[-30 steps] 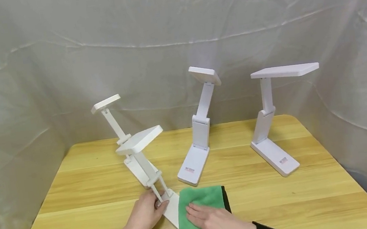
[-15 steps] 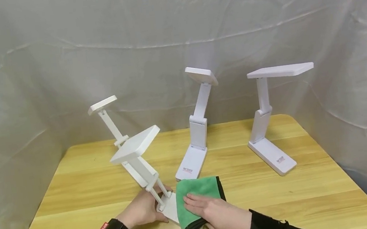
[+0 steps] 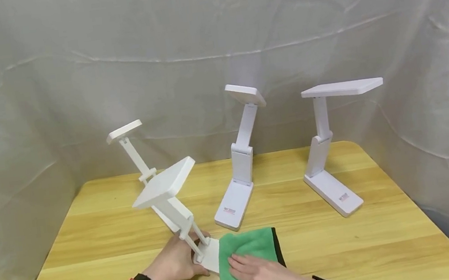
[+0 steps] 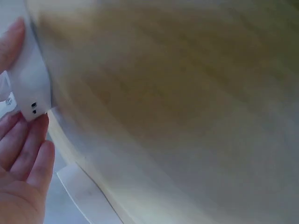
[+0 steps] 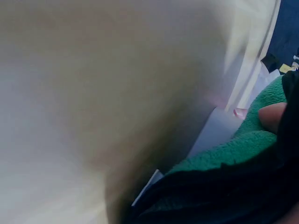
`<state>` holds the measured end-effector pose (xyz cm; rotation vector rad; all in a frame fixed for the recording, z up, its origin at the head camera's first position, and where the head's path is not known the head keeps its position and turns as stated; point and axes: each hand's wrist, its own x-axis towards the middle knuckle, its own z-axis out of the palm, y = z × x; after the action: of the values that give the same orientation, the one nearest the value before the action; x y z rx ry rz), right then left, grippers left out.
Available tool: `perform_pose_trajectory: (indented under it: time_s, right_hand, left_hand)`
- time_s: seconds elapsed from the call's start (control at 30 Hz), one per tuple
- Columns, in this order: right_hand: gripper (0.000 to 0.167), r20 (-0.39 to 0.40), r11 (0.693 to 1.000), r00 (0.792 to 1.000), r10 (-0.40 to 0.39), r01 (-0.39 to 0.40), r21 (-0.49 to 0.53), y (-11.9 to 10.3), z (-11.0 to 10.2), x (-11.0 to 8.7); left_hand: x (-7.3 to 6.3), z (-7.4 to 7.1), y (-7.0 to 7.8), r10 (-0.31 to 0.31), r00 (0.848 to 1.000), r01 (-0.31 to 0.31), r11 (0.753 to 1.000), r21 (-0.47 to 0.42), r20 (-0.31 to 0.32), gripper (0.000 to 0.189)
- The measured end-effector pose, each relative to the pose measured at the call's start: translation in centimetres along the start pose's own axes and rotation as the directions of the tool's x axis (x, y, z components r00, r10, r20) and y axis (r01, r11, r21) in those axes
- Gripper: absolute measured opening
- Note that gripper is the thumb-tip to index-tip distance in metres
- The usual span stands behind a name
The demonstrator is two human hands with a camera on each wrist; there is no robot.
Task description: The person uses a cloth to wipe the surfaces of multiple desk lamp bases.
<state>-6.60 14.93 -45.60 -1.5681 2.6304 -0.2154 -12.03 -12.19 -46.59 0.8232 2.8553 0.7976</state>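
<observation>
A white folding desk lamp [image 3: 163, 183] stands tilted at the front of the table, its head leaning left. My left hand [image 3: 176, 261] grips the hinge end of its base [image 3: 209, 256], thumb on one side and fingers on the other; in the left wrist view that base end [image 4: 30, 79] sits between thumb and fingers. A green cloth [image 3: 251, 244] with a black border covers the rest of the base. My right hand [image 3: 266, 276] presses it down with straight fingers lying flat on top. In the right wrist view, the cloth [image 5: 233, 151] drapes over the white base [image 5: 212, 133].
Three more white desk lamps stand unfolded behind: a left lamp [image 3: 135, 158] partly hidden by the front one, a middle lamp [image 3: 242, 161], and a right lamp [image 3: 319, 154]. Pale sheeting [image 3: 184, 84] closes off the back and sides of the wooden table [image 3: 327, 258].
The cloth and right hand slid away from me, then back toward me along the base. The front lamp's head dipped lower and left. My left thumb moved from atop the base to its near edge.
</observation>
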Motion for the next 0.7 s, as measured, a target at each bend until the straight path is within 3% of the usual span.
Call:
perform_pose_trajectory:
  time_s: [0.17,0.3,0.4,0.53,0.7]
  right_hand:
    - [0.063,-0.048,0.997,0.996,0.077,-0.077,-0.004,0.0,0.1,1.5]
    - [0.063,-0.062,0.996,0.994,0.085,-0.086,-0.011,0.6,0.3,0.9]
    - [0.065,-0.065,0.996,0.994,0.086,-0.086,0.004,1.2,0.4,-0.7]
    - [0.062,-0.080,0.995,0.991,0.103,-0.103,0.002,1.7,0.4,-2.4]
    - [0.060,-0.067,0.994,0.992,0.105,-0.107,-0.028,1.5,0.1,-1.4]
  left_hand:
    - [-0.3,1.1,0.6,-0.034,0.992,0.039,0.999,0.038,-0.119,0.066]
    - [-0.4,1.5,1.0,-0.094,0.982,0.097,0.995,0.013,-0.167,0.064]
    - [-0.6,1.2,1.1,-0.108,0.984,0.108,0.994,-0.011,-0.145,0.067]
    - [-0.7,0.5,1.0,-0.063,0.994,0.062,0.998,-0.006,-0.091,0.070]
    - [-0.5,0.0,1.1,-0.037,0.997,0.038,0.999,0.022,-0.071,0.071]
